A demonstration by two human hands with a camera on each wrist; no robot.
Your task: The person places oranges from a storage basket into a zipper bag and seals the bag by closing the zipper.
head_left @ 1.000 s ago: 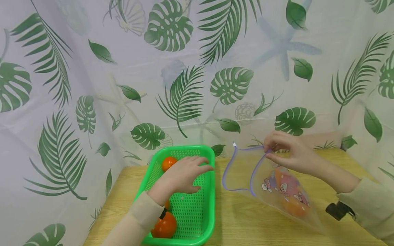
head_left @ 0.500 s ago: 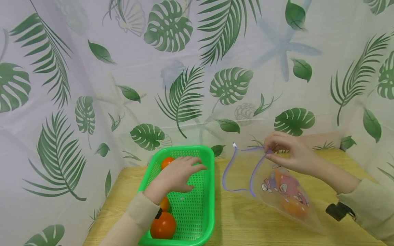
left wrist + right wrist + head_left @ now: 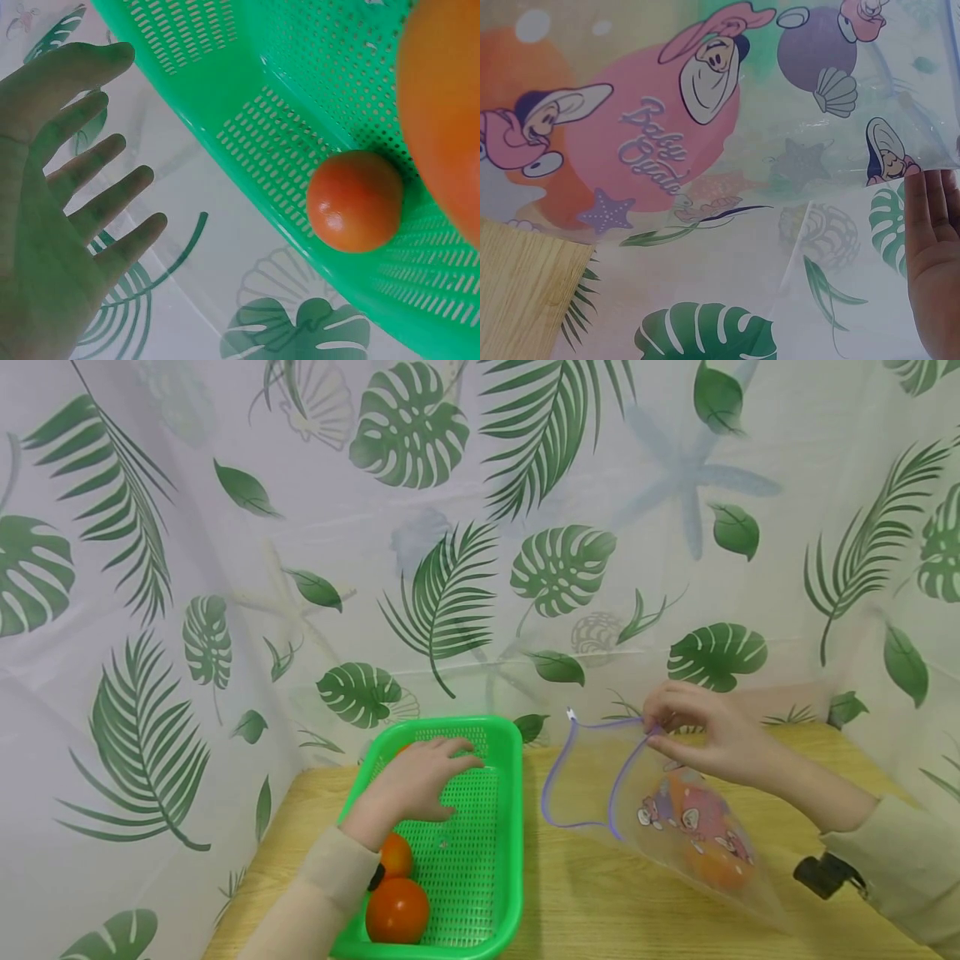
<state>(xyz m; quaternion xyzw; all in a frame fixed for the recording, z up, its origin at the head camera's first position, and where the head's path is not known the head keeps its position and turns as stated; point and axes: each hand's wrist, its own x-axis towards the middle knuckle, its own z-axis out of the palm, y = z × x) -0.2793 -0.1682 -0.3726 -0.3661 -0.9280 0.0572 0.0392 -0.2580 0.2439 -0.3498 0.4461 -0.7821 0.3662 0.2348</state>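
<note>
The clear zip-top plastic bag printed with pink cartoon figures (image 3: 675, 810) lies on the light wooden table (image 3: 585, 902) just right of the green perforated plastic basket (image 3: 495, 860), its purple-edged mouth held up and open by the right hand (image 3: 708, 735), whose fingers pinch the rim. The left hand (image 3: 420, 781) hovers over the basket's far end, fingers spread and holding nothing. Two orange tomatoes (image 3: 396, 910) sit at the basket's near end; a third (image 3: 354, 199) lies in a far corner.
</note>
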